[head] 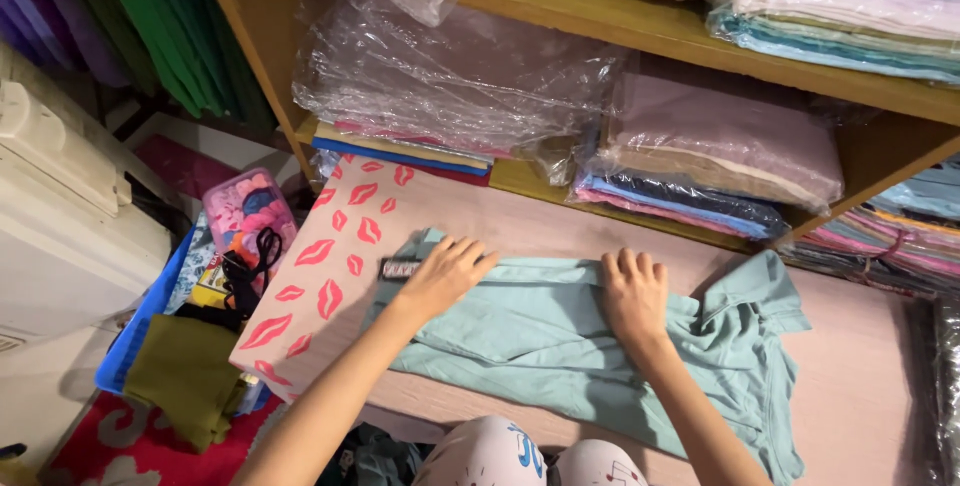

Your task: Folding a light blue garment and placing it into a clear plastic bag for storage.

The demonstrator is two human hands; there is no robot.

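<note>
Well, far out to the left of the left hand (pixel 447 274) sits a white appliance (pixel 60 216), then a blue bin (pixel 135 331) with an olive cloth (pixel 185 376) draped over its near edge. A clear box of hair ties (pixel 245 208) and black scissors (pixel 250 261) sit in the bin's far part. Closer in — just left of the left hand — is the pink board w/ red lip prints (pixel 320 276), its right edge running under the garment.

The left hand lies flat, palm down, fingers spread and slightly bent, pressing the left end of the teal shirt (pixel 530 336); it grips nothing. A small dark label (pixel 400 268) lies right at its fingertips.

The shirt stretches between both hands and on past them — folded into a long band on the wooden work surface (pixel 860 386), its bulk lying nearer the person than the hands. The right hand (pixel 632 294) is likewise open and flat, fingers together, pressing the fold approx. mid-shirt, holding nothing. To the right of that hand the shirt bunches up, a sleeve (pixel 765 301) sticking out.

Beyond both hands, wooden shelves (pixel 640 31) hold plastic-wrapped stacks of folded cloth (pixel 450 76); more stacks (pixel 900 231) lie far right. Patterned knees (pixel 530 456) show at the near edge.
</note>
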